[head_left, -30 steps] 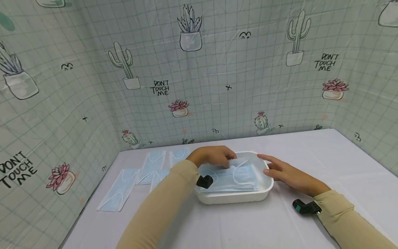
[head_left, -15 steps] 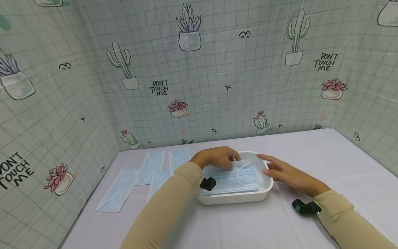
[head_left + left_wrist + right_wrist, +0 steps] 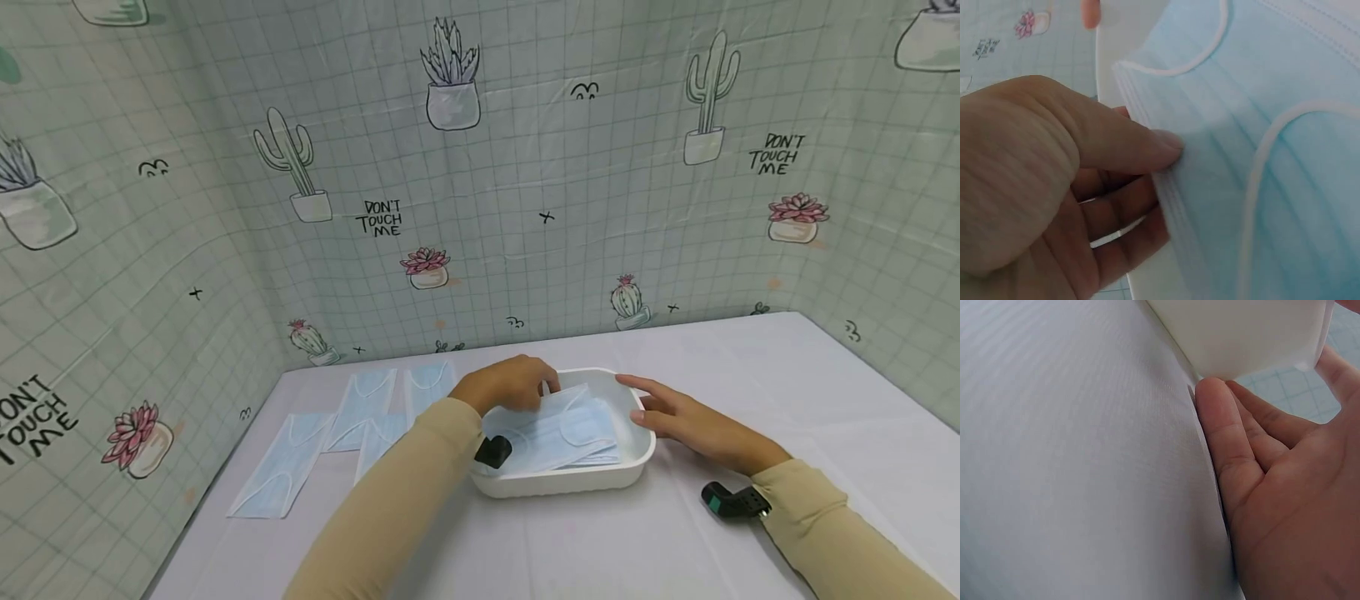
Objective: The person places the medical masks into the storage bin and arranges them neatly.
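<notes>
Between thumb and fingers, my left hand (image 3: 510, 385) pinches a light blue face mask (image 3: 536, 429) by its end edge. This mask lies askew over several stacked masks (image 3: 602, 429) inside a white plastic tray (image 3: 570, 487). Close up in the left wrist view, the thumb (image 3: 1163, 150) presses on top of the mask (image 3: 1210, 144), with its white ear loops showing. My right hand (image 3: 686, 425) holds the tray's right end, thumb and index fingertip at the rim. In the right wrist view, the other fingers (image 3: 1219, 412) lie low beside the tray's outer wall (image 3: 1241, 337).
Several single face masks (image 3: 276, 467) lie spread on the white-covered table (image 3: 570, 554) left of the tray, one partly behind the left forearm. A cactus-print cloth (image 3: 495, 183) walls the table at the back and both sides.
The left hand first shifts right, then back left. The top mask has turned and slid left off the stack, baring the masks beneath. The right hand keeps its place on the tray.
</notes>
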Demonstrator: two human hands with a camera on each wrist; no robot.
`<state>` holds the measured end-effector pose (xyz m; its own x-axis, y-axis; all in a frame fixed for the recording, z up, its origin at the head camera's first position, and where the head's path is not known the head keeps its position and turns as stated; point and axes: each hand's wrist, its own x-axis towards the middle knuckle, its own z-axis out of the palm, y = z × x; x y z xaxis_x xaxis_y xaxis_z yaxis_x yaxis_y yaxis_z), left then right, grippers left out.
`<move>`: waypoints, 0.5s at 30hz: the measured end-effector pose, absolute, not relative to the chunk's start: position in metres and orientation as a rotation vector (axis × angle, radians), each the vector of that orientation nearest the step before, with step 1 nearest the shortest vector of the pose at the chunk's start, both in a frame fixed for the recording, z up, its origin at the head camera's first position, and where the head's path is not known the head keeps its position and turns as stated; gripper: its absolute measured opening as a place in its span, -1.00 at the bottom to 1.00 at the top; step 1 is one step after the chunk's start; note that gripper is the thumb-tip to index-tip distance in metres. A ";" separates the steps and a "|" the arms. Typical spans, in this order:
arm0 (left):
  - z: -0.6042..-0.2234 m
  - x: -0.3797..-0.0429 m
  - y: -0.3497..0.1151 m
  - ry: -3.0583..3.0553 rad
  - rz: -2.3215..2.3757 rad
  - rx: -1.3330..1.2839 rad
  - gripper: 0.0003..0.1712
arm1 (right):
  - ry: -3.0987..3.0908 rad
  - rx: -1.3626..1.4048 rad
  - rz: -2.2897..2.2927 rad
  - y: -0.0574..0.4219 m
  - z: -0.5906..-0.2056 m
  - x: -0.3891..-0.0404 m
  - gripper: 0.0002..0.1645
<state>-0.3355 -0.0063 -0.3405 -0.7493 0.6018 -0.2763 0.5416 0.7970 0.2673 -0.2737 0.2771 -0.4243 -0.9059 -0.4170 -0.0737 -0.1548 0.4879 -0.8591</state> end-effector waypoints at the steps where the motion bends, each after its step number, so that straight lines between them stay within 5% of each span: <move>1: -0.341 -0.336 -0.006 2.653 0.237 0.890 -0.57 | 2.465 -0.487 -1.380 0.277 -0.424 -0.275 -0.27; 15: -0.345 -0.340 0.009 2.775 0.125 0.950 -0.60 | 2.458 -0.513 -1.385 0.279 -0.425 -0.283 -0.28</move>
<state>-0.3404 0.0088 -0.3450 -0.7717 0.6139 -0.1660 0.5965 0.7893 0.1456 -0.2835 0.2793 -0.4254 -0.9000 -0.4314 -0.0620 -0.1704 0.4793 -0.8610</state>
